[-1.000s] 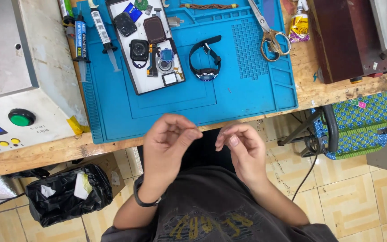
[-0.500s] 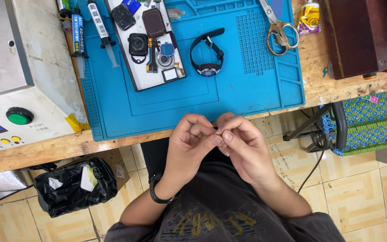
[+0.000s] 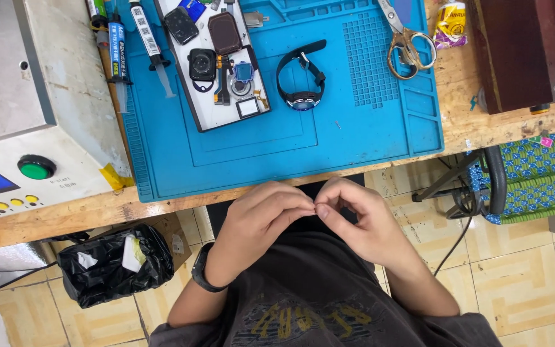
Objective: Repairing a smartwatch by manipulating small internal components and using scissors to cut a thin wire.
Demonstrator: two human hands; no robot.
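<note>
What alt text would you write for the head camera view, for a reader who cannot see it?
A seated person's left hand and right hand meet fingertip to fingertip below a wooden bench's edge; whether they pinch anything cannot be told. On the bench, a blue mat holds a black wristwatch, a white tray of watch parts, and scissors.
</note>
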